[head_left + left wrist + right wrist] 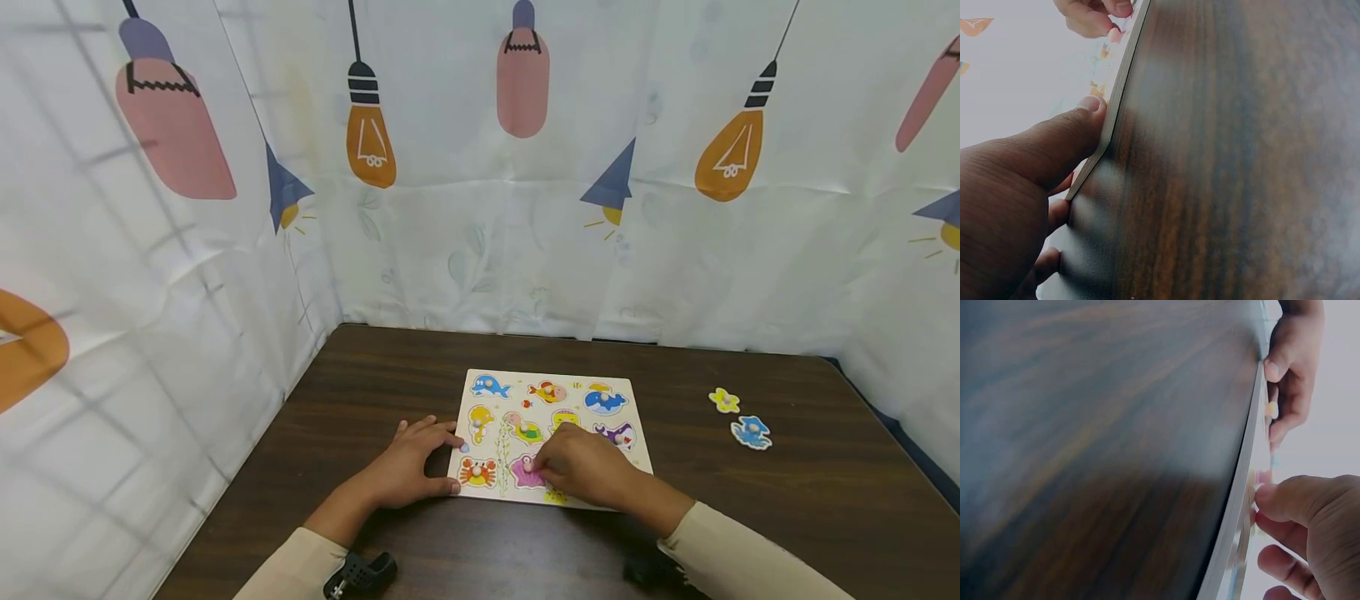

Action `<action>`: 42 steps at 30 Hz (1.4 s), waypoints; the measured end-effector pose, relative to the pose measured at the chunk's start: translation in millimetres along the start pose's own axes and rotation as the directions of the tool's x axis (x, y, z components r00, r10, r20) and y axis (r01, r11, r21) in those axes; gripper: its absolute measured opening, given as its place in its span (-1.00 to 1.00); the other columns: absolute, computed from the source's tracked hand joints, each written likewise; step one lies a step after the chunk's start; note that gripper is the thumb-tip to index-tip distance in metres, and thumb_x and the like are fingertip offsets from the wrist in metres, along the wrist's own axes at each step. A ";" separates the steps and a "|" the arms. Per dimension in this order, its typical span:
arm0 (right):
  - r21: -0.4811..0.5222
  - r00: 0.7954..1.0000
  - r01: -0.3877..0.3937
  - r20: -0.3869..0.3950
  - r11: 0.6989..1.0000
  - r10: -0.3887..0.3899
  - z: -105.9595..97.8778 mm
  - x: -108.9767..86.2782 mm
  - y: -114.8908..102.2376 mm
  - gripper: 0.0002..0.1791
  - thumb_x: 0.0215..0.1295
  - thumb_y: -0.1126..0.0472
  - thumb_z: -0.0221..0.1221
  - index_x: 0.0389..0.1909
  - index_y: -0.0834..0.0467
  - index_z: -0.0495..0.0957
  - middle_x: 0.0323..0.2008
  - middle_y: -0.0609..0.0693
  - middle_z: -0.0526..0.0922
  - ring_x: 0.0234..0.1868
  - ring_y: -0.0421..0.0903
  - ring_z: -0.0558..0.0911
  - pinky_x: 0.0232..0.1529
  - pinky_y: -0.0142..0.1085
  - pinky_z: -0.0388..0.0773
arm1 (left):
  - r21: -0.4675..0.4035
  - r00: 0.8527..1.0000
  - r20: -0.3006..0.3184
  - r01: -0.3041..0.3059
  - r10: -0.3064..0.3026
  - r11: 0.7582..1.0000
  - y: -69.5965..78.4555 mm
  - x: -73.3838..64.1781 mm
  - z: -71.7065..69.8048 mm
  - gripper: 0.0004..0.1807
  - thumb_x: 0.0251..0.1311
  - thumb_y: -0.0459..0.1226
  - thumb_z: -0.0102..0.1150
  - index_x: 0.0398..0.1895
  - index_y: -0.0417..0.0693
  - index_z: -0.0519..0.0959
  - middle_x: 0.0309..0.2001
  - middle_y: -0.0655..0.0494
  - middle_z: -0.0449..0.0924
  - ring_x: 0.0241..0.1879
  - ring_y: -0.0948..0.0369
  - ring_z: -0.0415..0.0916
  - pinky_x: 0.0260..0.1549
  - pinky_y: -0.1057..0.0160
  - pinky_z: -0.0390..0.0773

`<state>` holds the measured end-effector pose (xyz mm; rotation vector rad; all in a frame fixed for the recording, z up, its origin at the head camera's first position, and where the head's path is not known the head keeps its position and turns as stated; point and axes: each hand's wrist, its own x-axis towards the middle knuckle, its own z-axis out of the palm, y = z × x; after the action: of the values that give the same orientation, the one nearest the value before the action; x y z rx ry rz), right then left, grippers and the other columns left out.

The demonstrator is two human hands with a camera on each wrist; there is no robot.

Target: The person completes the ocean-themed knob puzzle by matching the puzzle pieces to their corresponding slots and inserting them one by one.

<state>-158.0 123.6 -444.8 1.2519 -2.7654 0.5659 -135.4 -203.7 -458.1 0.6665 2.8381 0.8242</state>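
A wooden knob puzzle board (517, 400) with sea-animal pieces lies on the dark table. My right hand (588, 467) is over its near half and pinches the knob of a pink puzzle piece (525, 479). That piece overlaps its place beside the orange crab piece (477, 473). The right thumb (1282, 497) and forefinger meet at the knob in the right wrist view. My left hand (408, 468) rests along the board's left side, fingers extended. In the left wrist view its thumb (1082, 122) presses the near edge by the corner.
To the right of the board, a yellow flower piece (724, 400) and a blue sea-creature piece (752, 432) lie on the brown wooden table (825, 467). White curtains (450, 250) printed with lamps hang behind the table and at its sides.
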 end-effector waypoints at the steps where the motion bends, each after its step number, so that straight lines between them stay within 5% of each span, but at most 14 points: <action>1: 0.000 1.000 0.000 -0.005 1.000 0.000 -1.1 -2.0 1.6 -0.91 0.19 0.17 0.46 -0.28 -0.04 0.80 -0.30 -0.33 0.67 -0.13 -0.26 0.58 -0.12 -0.28 0.61 | 0.004 1.000 0.001 0.003 -0.003 1.000 -0.1 -0.2 -0.2 -0.37 0.09 0.11 0.50 0.22 0.21 0.58 0.45 0.09 0.37 0.52 -0.19 0.05 0.39 -0.44 -0.21; 22: -0.094 0.988 -0.151 -0.034 0.984 0.148 -28.2 -46.3 48.7 -0.88 0.20 0.16 0.46 -0.25 -0.07 0.80 -0.26 -0.33 0.68 -0.12 -0.23 0.58 -0.17 -0.20 0.65 | 0.005 1.000 -0.004 0.004 -0.004 1.000 -0.9 -0.4 -3.6 -0.37 0.09 0.11 0.50 0.22 0.18 0.57 0.45 0.04 0.36 0.52 -0.21 0.05 0.37 -0.47 -0.22; 33: -0.066 0.950 -0.306 -0.091 0.950 0.300 -50.1 -79.4 74.2 -0.80 0.14 0.20 0.50 -0.20 -0.04 0.78 -0.22 -0.15 0.60 -0.25 -0.19 0.55 -0.43 -0.30 0.52 | 0.007 1.000 0.000 0.011 -0.011 1.000 0.7 -0.4 -1.5 -0.38 0.09 0.10 0.50 0.22 0.20 0.57 0.45 0.06 0.36 0.53 -0.19 0.05 0.39 -0.45 -0.21; 42: -0.053 0.935 -0.333 -0.150 0.941 0.322 -65.8 -104.7 104.6 -0.82 0.19 0.25 0.47 -0.19 0.01 0.77 -0.20 -0.14 0.66 -0.13 -0.02 0.65 -0.25 -0.09 0.63 | 0.014 1.000 0.002 0.015 -0.015 1.000 -0.3 0.5 1.1 -0.37 0.08 0.10 0.51 0.22 0.21 0.58 0.46 0.10 0.36 0.53 -0.17 0.06 0.40 -0.43 -0.20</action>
<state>-171.4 284.8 -436.2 0.7064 -2.8597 0.5338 -135.7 -203.2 -459.2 0.6463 2.8457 0.8015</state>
